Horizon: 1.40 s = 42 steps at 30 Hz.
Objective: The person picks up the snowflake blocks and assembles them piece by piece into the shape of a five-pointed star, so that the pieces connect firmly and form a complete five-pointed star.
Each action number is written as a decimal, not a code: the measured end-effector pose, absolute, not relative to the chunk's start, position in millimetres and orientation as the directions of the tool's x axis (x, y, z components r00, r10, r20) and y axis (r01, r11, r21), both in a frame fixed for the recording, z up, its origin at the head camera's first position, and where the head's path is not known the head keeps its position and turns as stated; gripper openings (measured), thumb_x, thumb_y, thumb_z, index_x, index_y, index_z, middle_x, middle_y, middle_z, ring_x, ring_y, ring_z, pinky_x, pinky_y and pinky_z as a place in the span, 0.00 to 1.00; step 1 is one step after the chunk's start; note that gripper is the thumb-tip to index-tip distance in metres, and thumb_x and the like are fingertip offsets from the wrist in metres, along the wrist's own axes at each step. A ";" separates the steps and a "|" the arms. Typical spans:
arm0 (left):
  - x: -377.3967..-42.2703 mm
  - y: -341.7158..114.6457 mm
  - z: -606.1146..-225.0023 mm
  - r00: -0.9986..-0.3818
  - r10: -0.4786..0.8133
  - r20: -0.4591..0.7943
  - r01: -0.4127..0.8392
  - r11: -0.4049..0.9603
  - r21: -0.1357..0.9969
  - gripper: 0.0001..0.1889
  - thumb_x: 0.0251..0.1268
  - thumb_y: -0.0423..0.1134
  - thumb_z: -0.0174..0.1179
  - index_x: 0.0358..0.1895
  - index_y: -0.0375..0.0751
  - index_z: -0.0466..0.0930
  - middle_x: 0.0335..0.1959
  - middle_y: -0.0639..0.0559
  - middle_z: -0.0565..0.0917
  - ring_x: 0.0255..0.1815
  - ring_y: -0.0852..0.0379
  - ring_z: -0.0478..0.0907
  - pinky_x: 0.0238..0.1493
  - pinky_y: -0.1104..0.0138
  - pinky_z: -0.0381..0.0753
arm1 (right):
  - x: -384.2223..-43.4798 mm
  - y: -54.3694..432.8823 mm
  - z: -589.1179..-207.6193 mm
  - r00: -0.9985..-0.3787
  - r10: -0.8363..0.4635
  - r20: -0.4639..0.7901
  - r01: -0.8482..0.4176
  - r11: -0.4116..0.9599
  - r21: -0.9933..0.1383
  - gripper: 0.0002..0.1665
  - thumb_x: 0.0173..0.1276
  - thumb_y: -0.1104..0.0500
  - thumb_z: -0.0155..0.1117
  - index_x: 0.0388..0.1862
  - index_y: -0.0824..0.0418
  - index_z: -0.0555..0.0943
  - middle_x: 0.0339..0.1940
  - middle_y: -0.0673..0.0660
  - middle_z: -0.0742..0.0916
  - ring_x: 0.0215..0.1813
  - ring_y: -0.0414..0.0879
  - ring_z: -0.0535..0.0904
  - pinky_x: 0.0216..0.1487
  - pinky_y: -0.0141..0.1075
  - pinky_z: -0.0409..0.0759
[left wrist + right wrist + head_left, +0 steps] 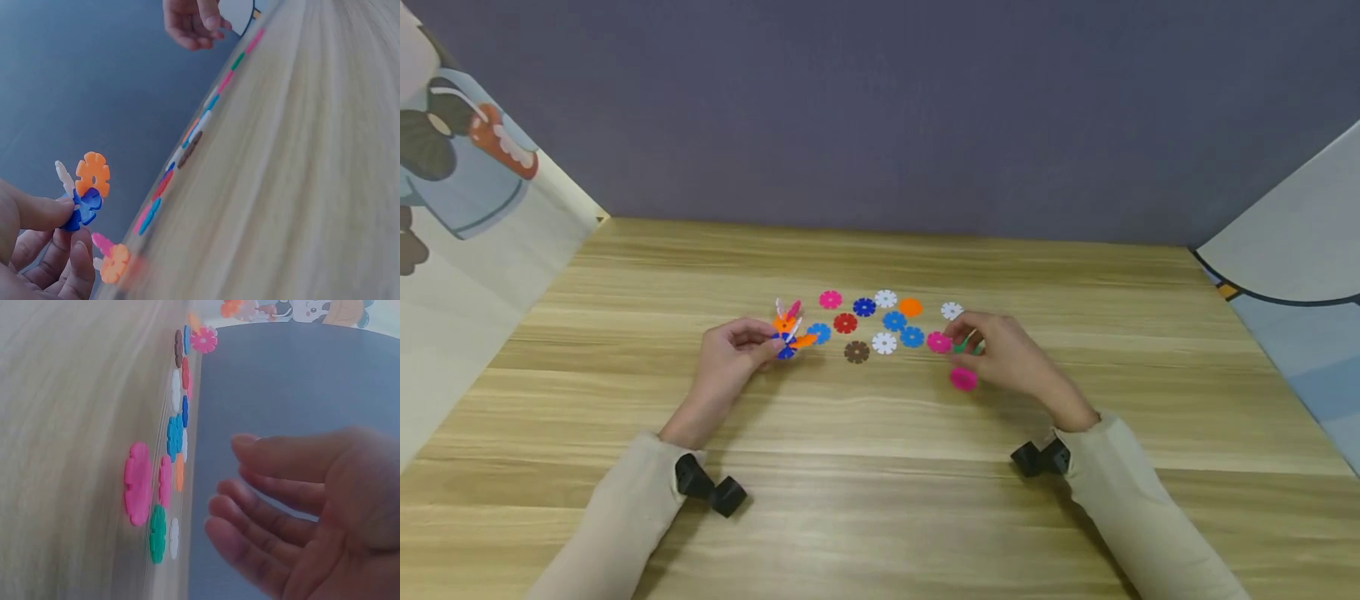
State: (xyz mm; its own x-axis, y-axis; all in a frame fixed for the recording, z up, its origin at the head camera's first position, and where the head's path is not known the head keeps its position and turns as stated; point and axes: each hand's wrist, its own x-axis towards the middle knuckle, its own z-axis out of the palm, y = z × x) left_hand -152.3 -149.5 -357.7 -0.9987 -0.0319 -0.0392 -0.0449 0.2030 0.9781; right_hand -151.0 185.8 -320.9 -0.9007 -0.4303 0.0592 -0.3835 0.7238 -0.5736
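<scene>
Between thumb and fingers, my left hand (730, 354) pinches a dark blue notched plastic disc (81, 212). An orange disc (93, 172) and a white disc (64, 177) slot into that blue one at angles. Right by the left fingers stands another joined cluster, with an orange disc (115, 265), a pink disc (102, 244) and a white piece. Over the right end of the loose discs, my right hand (1011, 354) hovers with fingers loosely bent and nothing between them. Below it lie a green disc (157, 534) and a pink disc (138, 484).
Several loose discs lie flat between the hands, among them a brown disc (857, 352), a red disc (846, 323) and a white disc (883, 342). The wooden table (880, 500) meets a dark grey panel (895, 117) at the back. Printed panels flank both sides.
</scene>
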 end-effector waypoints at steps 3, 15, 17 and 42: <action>-152.4 -151.7 -358.4 -0.998 -0.041 -0.055 -0.063 0.241 0.968 0.12 0.59 0.28 0.62 0.45 0.24 0.77 0.29 0.54 0.82 0.26 0.67 0.77 0.29 0.74 0.81 | -151.0 185.7 -321.7 -0.913 -0.407 0.000 -0.340 0.763 -0.549 0.14 0.59 0.68 0.66 0.45 0.68 0.80 0.38 0.61 0.85 0.37 0.48 0.81 0.38 0.38 0.81; -156.1 -159.0 -364.5 -0.998 -0.049 0.031 0.001 0.518 0.855 0.09 0.58 0.29 0.63 0.41 0.28 0.81 0.33 0.38 0.84 0.25 0.62 0.77 0.24 0.74 0.78 | -150.2 186.2 -323.8 -0.919 -0.377 -0.117 -0.277 0.827 -0.489 0.13 0.58 0.64 0.70 0.42 0.66 0.80 0.35 0.59 0.84 0.36 0.49 0.78 0.39 0.40 0.77; -155.7 -159.1 -364.8 -0.997 -0.046 0.061 0.023 0.571 0.820 0.08 0.57 0.29 0.64 0.39 0.29 0.82 0.33 0.37 0.84 0.26 0.60 0.78 0.25 0.74 0.77 | -150.0 186.2 -323.8 -0.914 -0.382 -0.133 -0.276 0.829 -0.486 0.14 0.58 0.63 0.70 0.42 0.66 0.80 0.36 0.59 0.84 0.37 0.49 0.78 0.40 0.41 0.78; -152.4 -162.1 -359.1 -0.990 0.005 0.143 0.112 0.648 0.753 0.15 0.50 0.23 0.55 0.44 0.30 0.78 0.40 0.35 0.83 0.37 0.44 0.80 0.36 0.66 0.77 | -151.2 186.2 -328.8 -0.899 -0.390 -0.200 -0.270 0.852 -0.449 0.15 0.54 0.69 0.70 0.42 0.67 0.80 0.34 0.57 0.84 0.37 0.47 0.77 0.41 0.38 0.77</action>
State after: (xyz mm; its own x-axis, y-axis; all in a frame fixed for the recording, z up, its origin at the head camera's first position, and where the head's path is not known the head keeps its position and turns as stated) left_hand -152.4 -162.1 -359.1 -0.9897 0.0046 0.1428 0.1117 0.6483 0.7531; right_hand -151.2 186.2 -328.8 -0.8988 -0.3903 -0.1995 -0.2703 0.8518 -0.4487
